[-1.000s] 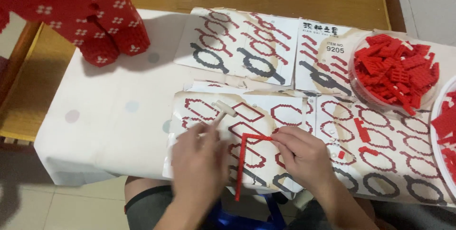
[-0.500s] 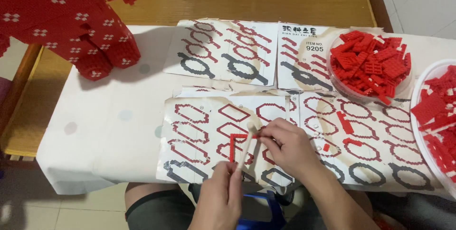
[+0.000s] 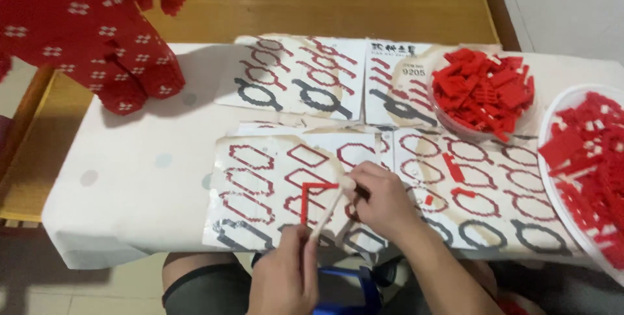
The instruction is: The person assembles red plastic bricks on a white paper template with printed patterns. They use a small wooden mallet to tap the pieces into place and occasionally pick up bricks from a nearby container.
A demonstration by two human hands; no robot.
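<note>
A thin red brick strip bent into an L (image 3: 311, 190) lies on a paper sheet printed with red and black outlines (image 3: 260, 178). My right hand (image 3: 385, 206) rests on that sheet, fingers curled, its fingertips pinching the right end of the strip's top arm. My left hand (image 3: 286, 279) is lower, off the table's front edge, closed around the lower end of a pale stick (image 3: 328, 210). The stick slants up to my right fingertips and crosses the strip.
A clear bowl of red bricks (image 3: 484, 91) stands at the back right and a white plate of red bricks (image 3: 588, 165) at the right edge. Loose red bricks (image 3: 454, 167) lie on the right sheet. A large red brick figure (image 3: 97, 35) stands back left.
My left hand has drawn back from the sheet to the front edge, now holding the stick's lower end. My right hand stays at the strip. The long piece hanging from the red strip is gone.
</note>
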